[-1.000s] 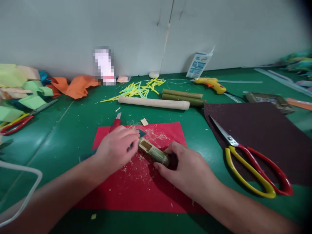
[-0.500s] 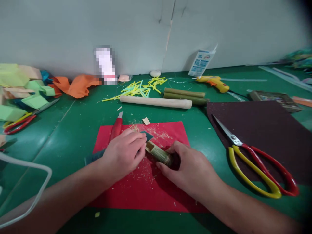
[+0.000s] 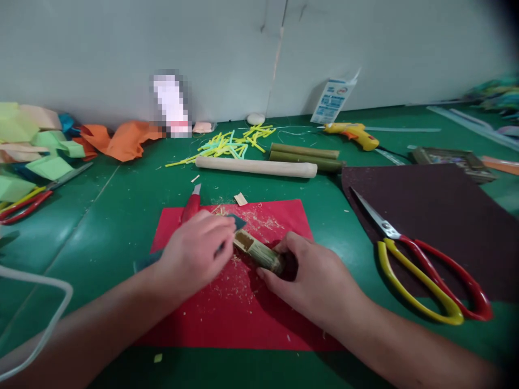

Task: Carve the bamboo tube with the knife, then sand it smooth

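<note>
My right hand (image 3: pixel 310 273) grips the near end of a short bamboo piece (image 3: pixel 259 252), thumb on one side and fingers on the other. The piece tilts away to the left and has a notch cut in its upper side. My left hand (image 3: pixel 198 243) is closed on a dark blue-green piece of sandpaper (image 3: pixel 238 221), whose corner juts out past the fingers at the bamboo's far end. Most of the sandpaper is hidden under the hand. Both hands work above a red sheet (image 3: pixel 219 324) strewn with shavings. A red-handled knife (image 3: pixel 191 205) lies just beyond my left hand.
Large scissors (image 3: pixel 391 232) lie at right on a dark sheet (image 3: pixel 417 200). Behind are a pale rod (image 3: pixel 255 167), green bamboo tubes (image 3: pixel 306 154), yellow-green strips (image 3: pixel 227 145) and a yellow glue gun (image 3: pixel 352 134). Folded papers (image 3: pixel 52 146) and other scissors (image 3: pixel 30 205) sit left; a white cable (image 3: pixel 60 302) crosses lower left.
My left hand has shifted slightly left and toward me along with the sandpaper, baring more of the notch. My right hand keeps its grip on the bamboo. The whole view has shifted slightly.
</note>
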A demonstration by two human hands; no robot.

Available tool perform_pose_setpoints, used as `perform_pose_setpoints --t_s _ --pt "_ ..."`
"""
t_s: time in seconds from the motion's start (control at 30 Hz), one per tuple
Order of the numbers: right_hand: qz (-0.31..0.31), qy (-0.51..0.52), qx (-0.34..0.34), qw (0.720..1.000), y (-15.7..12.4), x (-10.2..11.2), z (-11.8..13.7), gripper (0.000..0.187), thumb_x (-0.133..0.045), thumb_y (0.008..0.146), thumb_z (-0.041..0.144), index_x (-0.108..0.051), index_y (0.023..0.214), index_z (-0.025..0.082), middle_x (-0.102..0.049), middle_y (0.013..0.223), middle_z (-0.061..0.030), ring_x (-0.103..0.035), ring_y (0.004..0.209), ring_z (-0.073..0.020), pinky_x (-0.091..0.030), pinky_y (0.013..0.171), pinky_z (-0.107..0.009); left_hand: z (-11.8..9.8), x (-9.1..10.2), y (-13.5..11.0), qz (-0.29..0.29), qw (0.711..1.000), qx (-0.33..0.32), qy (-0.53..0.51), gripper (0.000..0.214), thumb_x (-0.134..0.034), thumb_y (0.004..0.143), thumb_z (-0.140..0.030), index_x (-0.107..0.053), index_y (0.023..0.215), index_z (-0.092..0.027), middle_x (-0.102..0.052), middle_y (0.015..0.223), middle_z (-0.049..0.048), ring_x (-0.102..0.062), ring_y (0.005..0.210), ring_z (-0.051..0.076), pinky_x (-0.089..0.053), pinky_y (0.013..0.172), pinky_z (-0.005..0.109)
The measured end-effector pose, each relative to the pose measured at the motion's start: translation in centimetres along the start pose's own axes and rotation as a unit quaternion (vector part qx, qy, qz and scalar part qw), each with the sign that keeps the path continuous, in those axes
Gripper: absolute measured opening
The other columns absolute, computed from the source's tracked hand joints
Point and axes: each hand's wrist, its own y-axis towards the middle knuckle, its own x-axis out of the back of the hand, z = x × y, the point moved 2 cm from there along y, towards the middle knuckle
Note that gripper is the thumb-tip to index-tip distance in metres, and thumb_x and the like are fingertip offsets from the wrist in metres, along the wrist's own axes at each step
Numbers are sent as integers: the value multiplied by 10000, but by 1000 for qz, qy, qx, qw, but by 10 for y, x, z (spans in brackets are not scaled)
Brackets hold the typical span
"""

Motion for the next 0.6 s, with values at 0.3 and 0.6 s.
perform_pose_setpoints --t_s 0.3,0.6 --pt "-14 3 4 1000 0 0 0 199 -620 655 372 -529 753 224 -615 640 12 -536 538 -142 -341 481 -244 -1 0 3 -3 1000 -5 -5 156 -496 830 -140 -639 890 -158 -673 962 72 -602 877 179 -494 791 336" --pt "2 2 -2 1000 -1 1 0 196 -585 689 394 -511 768 231 -612 661 15 -533 565 -153 -349 501 -261 4 3 -1 7 1000 -18 4 170 -516 822 -132 -633 945 -140 -667 1004 71 -592 917 179 -488 824 334"
